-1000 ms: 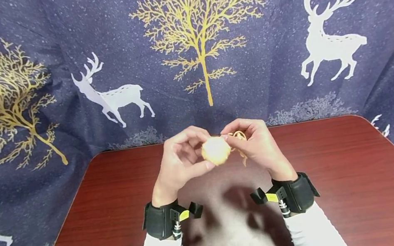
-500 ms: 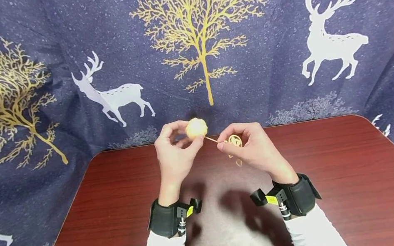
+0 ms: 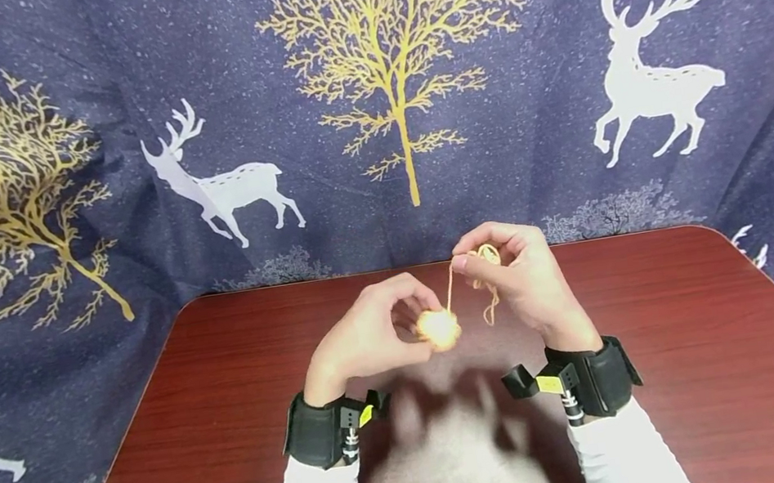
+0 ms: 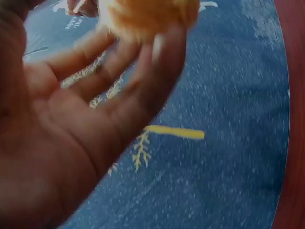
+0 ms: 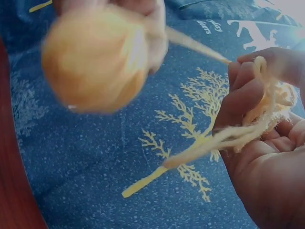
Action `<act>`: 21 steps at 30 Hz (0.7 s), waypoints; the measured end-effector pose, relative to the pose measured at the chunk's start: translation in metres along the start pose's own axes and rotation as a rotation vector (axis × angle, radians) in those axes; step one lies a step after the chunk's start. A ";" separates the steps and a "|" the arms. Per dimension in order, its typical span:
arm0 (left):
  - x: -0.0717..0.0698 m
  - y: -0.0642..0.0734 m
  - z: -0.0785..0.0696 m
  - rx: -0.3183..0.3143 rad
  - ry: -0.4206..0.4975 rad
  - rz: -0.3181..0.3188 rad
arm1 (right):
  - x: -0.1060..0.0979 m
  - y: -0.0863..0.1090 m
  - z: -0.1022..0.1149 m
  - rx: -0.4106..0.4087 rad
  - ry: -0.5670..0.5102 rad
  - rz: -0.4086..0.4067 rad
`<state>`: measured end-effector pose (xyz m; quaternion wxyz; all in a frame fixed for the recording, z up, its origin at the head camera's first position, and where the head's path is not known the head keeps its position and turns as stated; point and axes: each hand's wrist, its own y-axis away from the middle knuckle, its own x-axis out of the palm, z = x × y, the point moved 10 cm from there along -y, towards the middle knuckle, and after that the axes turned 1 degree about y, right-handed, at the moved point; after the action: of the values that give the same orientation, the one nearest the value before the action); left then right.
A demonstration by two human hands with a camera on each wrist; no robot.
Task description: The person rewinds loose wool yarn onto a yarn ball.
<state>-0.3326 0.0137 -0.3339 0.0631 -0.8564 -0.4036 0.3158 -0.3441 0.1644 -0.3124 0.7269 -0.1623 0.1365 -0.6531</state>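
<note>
A small ball of yellow yarn (image 3: 438, 329) sits between the thumb and fingers of my left hand (image 3: 377, 329), over the table. From it a single strand (image 3: 451, 290) runs up to my right hand (image 3: 514, 273), which pinches it between thumb and index finger. A loose bundle of the same yarn (image 5: 281, 98) lies in the right palm, and a loop of it (image 5: 214, 143) hangs down in the right wrist view. In the left wrist view the yarn ball (image 4: 147, 16) shows at the fingertips, partly cut off by the top edge.
The reddish-brown table (image 3: 226, 363) lies beneath both hands, with a grey, brightly lit patch (image 3: 435, 474) at its front middle. Behind it hangs a dark blue cloth (image 3: 354, 221) printed with white deer and golden trees. Each wrist wears a black camera strap (image 3: 317, 433).
The left hand with the yarn ball first rose to the left, then came down to the right. The right hand has moved up and right, and a longer strand now spans between them.
</note>
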 end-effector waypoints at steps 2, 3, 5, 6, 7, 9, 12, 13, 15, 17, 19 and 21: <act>0.007 0.001 -0.009 0.050 0.111 0.071 | -0.003 -0.001 0.000 -0.017 -0.036 -0.014; 0.009 0.001 -0.015 0.076 0.166 0.089 | -0.004 -0.001 -0.001 -0.022 -0.055 -0.018; 0.008 0.002 -0.026 0.138 0.262 0.092 | -0.005 -0.002 -0.003 -0.019 -0.072 -0.020; 0.007 0.002 -0.030 0.168 0.305 0.081 | -0.005 -0.002 -0.004 -0.013 -0.069 -0.020; 0.004 0.003 -0.035 0.198 0.348 0.066 | -0.004 -0.002 -0.006 -0.005 -0.062 -0.016; -0.002 0.004 -0.041 0.250 0.431 0.027 | -0.002 -0.003 -0.009 0.016 -0.044 -0.008; -0.012 0.005 -0.047 0.317 0.537 -0.046 | 0.002 -0.003 -0.013 0.040 -0.003 0.007; -0.016 0.005 -0.049 0.336 0.572 -0.075 | 0.003 -0.004 -0.014 0.044 0.010 0.012; -0.024 0.005 -0.049 0.363 0.631 -0.154 | 0.005 -0.005 -0.015 0.043 0.055 0.021; -0.033 0.005 -0.047 0.378 0.685 -0.244 | 0.007 -0.005 -0.015 0.043 0.107 0.045; -0.041 0.006 -0.043 0.375 0.723 -0.346 | 0.011 -0.004 -0.014 0.032 0.161 0.082; -0.047 0.007 -0.037 0.356 0.744 -0.446 | 0.016 -0.003 -0.013 0.023 0.209 0.127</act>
<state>-0.3285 -0.0203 -0.2839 0.4158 -0.7797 -0.4672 0.0304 -0.3504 0.1470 -0.3228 0.7505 -0.0762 0.2139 -0.6206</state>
